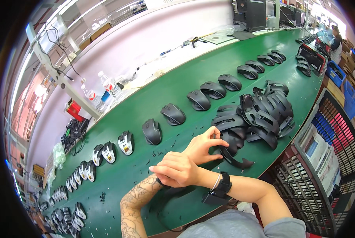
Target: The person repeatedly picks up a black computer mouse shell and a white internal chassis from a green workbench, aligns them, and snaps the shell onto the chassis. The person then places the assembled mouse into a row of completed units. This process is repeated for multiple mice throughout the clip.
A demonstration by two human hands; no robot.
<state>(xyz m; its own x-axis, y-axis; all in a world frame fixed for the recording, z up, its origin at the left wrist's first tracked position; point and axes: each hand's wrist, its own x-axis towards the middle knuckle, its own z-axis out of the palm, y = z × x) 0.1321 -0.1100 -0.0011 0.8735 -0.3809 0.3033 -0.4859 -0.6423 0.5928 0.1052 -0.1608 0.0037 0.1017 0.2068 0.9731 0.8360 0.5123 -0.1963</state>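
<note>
My forearms cross, the tattooed left one passing beneath the right wrist. At the near edge of a heap of black plastic mouse shells, my left hand has its thumb and forefinger closed on the end of a curved black mouse shell. Over the left wrist lies my right hand, its fingers curled toward the left. What it holds, if anything, is hidden under the palm. A black band with a dark box-shaped device is strapped to my right wrist.
Assembled black mice line the green bench, followed leftward by opened mice with white insides. Small black bits are scattered nearby. A brown plastic crate stands at the right edge. Plastic bottles stand behind the bench.
</note>
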